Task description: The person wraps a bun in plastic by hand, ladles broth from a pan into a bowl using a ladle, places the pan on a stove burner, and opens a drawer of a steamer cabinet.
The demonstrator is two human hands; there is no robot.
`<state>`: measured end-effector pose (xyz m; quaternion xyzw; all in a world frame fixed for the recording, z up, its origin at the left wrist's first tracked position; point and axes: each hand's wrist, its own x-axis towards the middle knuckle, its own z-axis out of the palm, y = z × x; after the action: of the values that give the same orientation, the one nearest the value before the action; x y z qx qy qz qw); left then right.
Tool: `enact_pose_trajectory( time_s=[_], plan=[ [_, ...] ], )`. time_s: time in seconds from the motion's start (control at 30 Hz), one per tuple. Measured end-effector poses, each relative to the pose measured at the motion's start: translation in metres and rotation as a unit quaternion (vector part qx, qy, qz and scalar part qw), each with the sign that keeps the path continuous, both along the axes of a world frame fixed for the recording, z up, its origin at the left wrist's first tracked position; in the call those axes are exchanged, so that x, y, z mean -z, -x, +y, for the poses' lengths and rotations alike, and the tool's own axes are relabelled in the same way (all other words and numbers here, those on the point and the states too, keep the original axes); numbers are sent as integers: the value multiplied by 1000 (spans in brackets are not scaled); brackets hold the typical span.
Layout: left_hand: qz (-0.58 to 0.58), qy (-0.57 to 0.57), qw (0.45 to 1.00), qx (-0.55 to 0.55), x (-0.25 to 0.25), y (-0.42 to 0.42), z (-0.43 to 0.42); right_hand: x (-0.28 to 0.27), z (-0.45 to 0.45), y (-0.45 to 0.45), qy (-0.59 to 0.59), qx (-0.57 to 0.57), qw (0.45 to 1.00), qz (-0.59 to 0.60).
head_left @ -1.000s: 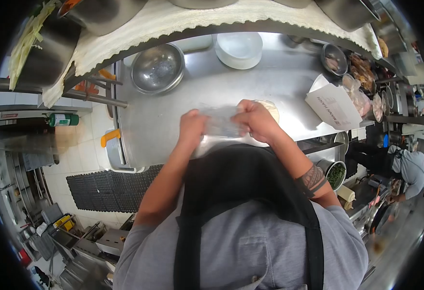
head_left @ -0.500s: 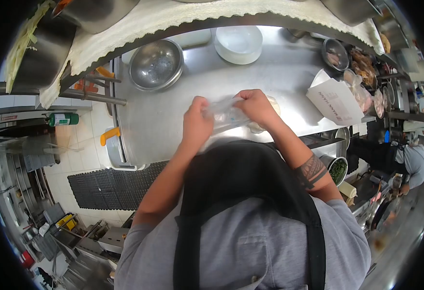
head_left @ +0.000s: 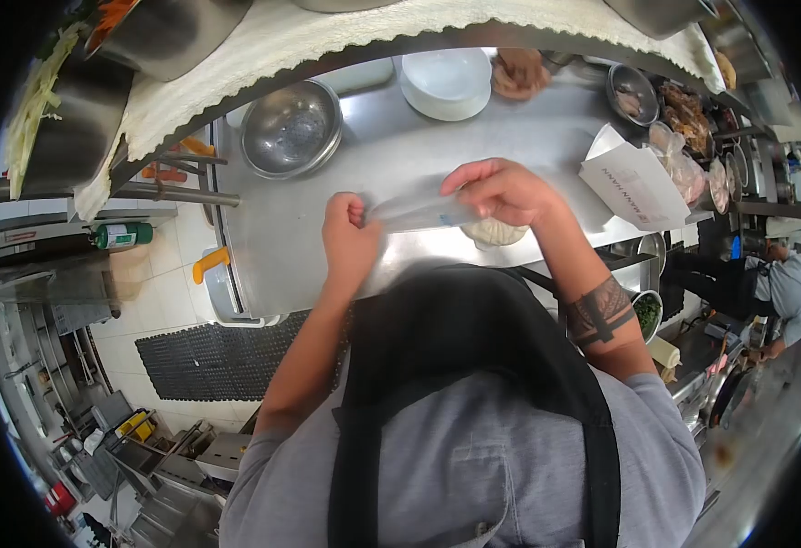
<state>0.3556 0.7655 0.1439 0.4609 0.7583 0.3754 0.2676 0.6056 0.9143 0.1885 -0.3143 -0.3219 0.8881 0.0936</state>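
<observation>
A clear plastic bag (head_left: 419,212), smeared by motion, stretches between my two hands above the steel counter (head_left: 300,228). My left hand (head_left: 350,228) is closed on the bag's left end. At its right end, my right hand (head_left: 503,190) has bent fingers near the plastic; blur hides whether they grip it. A pale, rounded item in clear wrap (head_left: 494,233) lies on the counter just below my right hand.
Nested metal bowls (head_left: 291,128) and white bowls (head_left: 446,80) stand toward the back. Another person's hand (head_left: 521,73) is beside the white bowls. A printed white box (head_left: 636,187) lies right. A co-worker (head_left: 779,290) stands far right.
My right hand has shifted right and its fingers have loosened, while my left hand moved slightly left. The bag is drawn out longer. Another person's hand has appeared at the back.
</observation>
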Motion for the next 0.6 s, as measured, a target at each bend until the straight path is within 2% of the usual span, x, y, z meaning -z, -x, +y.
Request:
enact_pose_trajectory(
  time_s=[0.03, 0.07, 0.1, 0.13, 0.17, 0.2, 0.27, 0.33, 0.37, 0.4, 0.43, 0.47, 0.53, 0.6],
  plan=[
    [-88, 47, 995, -10, 6, 2, 1, 3, -6, 6, -6, 14, 1000, -6],
    [-89, 48, 995, -9, 0, 1, 5, 5, -9, 8, -5, 16, 1000, -8],
    [-398, 48, 911, -94, -9, 0, 10, 8, -11, 9, -29, 74, 996, -38],
    [-661, 42, 729, -170, -15, 0, 12, 10, -12, 12, -54, 131, 988, -67],
    [-660, 42, 730, -171, -15, 1, 11, 12, -10, 15, -96, 168, 975, -106],
    [-662, 35, 742, -105, -13, 1, 8, 12, -8, 18, -95, 169, 975, -105],
    [-657, 22, 753, 30, -10, -1, 0, 11, -4, 21, -199, 208, 932, -220],
    [-641, 6, 750, 166, -8, -4, -1, 7, 0, 25, -208, 222, 924, -234],
    [-641, 8, 749, 168, -14, -6, 3, 6, 1, 26, -216, 234, 915, -247],
    [-441, 87, 878, 165, -23, -9, 9, 7, 0, 26, -216, 234, 915, -248],
    [-215, 160, 951, 151, -28, -11, 15, 7, -2, 26, -170, 212, 943, -190],
    [-216, 161, 951, 151, -23, -11, 21, 7, -4, 25, -123, 188, 965, -131],
    [63, 133, 977, 156, -7, -12, 31, 13, -6, 22, -154, 161, 968, -113],
    [65, 97, 983, 141, 10, -23, 32, 29, -3, 8, -185, 134, 969, -96]
  ],
)
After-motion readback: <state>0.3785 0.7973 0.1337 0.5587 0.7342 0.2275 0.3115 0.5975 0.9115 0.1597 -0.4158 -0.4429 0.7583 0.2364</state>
